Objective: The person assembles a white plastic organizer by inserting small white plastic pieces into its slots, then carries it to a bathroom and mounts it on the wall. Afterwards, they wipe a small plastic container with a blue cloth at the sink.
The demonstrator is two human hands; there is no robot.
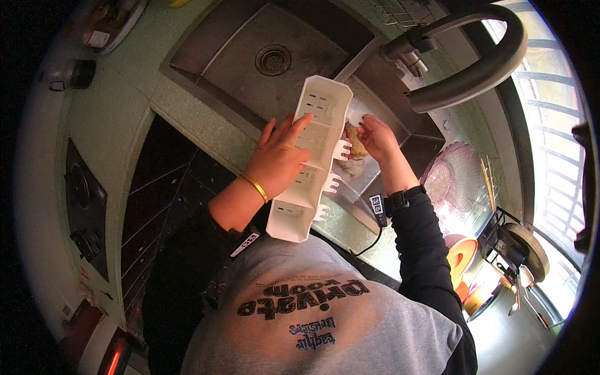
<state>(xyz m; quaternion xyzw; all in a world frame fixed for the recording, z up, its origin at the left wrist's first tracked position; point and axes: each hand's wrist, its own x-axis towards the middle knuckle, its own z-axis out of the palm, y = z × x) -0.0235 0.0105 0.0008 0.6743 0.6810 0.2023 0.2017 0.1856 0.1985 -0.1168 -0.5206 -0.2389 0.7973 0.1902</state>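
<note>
Item: long white plastic rack [315, 156] with slotted compartments and a row of small hooks along one side. It is held over the near edge of the steel sink [250, 50], tilted, its far end above the basin and its near end over the green speckled table [181, 106].

Left hand [278, 159]: laid flat on the rack's open face, fingers [299, 123] spread and extended rather than curled; it steadies and supports the rack rather than gripping it (a gold bangle sits at the wrist). This hold probably keeps the hooked side turned toward the other hand.

Right hand [378, 139]: just beside the hooked edge, fingers closed around a yellowish-brown scrubbing pad or cloth [357, 140] (which of the two cannot be told), pressed near the rack's hooks. A black band sits on this wrist, with a thin cable running down from a small tag beside it.

Surroundings, moving outward:
- Sink drain [273, 60], round, at the basin's far side.
- Dark curved faucet [475, 59], arching over the sink's right side.
- Clear patterned glass plate [453, 181], to the right of the sink.
- Orange bowl [462, 256] and utensils in a rack, lower right, well apart from the hands.
- Black stove top [84, 206], far left, well apart from the sink.
- Window with bars, right rim of the view.
</note>
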